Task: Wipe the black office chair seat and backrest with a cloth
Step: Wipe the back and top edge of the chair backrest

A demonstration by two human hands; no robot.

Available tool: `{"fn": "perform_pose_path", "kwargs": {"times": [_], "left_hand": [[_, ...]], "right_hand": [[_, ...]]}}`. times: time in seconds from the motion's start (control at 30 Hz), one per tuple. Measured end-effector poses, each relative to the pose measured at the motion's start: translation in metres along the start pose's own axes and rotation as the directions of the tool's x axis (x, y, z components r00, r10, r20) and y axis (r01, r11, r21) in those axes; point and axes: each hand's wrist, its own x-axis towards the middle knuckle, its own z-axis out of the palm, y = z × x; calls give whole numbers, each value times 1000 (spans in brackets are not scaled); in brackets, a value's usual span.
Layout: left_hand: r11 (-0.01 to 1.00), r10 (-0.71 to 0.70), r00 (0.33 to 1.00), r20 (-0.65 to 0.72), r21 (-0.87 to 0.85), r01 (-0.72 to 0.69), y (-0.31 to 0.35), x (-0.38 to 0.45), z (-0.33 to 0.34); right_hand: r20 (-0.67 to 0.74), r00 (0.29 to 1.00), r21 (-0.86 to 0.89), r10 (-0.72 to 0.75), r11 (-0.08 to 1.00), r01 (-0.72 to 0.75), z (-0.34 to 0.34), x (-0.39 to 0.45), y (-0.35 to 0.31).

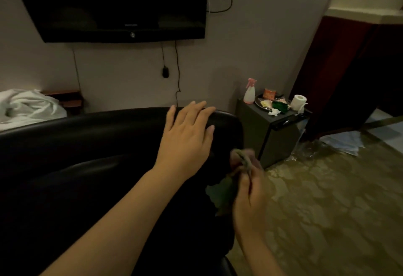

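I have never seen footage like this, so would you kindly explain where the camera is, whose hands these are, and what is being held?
There is one picture only, taken by a wide-angle camera worn on a person's head, looking forward and down, so both arms are the wearer's own. The left hand lies open, reaching over the top edge of the black padded office chair. The right hand, blurred by motion, grips a crumpled greenish cloth beside the chair. Behind, a dark flat television hangs on the wall. To the right stands a small dark cabinet carrying a pink-topped spray bottle, a round metal plate of oddments and a white paper roll.
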Motion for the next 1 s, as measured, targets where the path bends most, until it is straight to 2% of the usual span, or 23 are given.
{"fn": "perform_pose_path", "kwargs": {"times": [0.07, 0.13, 0.23, 0.37, 0.47, 0.57, 0.67, 0.73, 0.8, 0.87, 1.0], "left_hand": [[996, -84, 989, -124, -8, 83, -23, -24, -12], [984, -179, 963, -200, -42, 174, -47, -51, -23], [962, -274, 923, -270, -70, 265, -78, -88, -35], [919, -395, 855, -336, -155, 363, -112, -140, -38], [834, -549, 730, -408, -327, 445, -133, -186, -37], [671, -740, 556, -379, -480, 565, -155, -229, -38], [534, -844, 412, -344, -475, 699, -180, -258, -37], [435, -900, 359, -247, -478, 763, -195, -267, -39], [390, -919, 364, -153, -493, 778, -207, -273, -40], [359, -920, 387, -58, -518, 777, -218, -275, -41], [397, -867, 498, 33, -560, 727, -237, -270, -35]], "right_hand": [[43, 970, -129, -240, 961, 244, 20, 1, -21], [151, 887, -352, -437, 814, 462, 45, 0, -35], [294, 793, -486, -534, 631, 605, 82, -9, -56], [430, 698, -471, -572, 518, 714, 125, -29, -78], [494, 624, -382, -605, 494, 781, 153, -51, -91], [586, 496, -291, -641, 404, 867, 186, -76, -109], [663, 395, -217, -636, 341, 915, 218, -99, -128], [697, 332, -176, -635, 298, 938, 232, -110, -136], [716, 287, -153, -636, 258, 954, 241, -116, -140], [713, 279, -141, -644, 258, 956, 245, -118, -140], [714, 274, -113, -644, 280, 953, 244, -116, -135]]}}
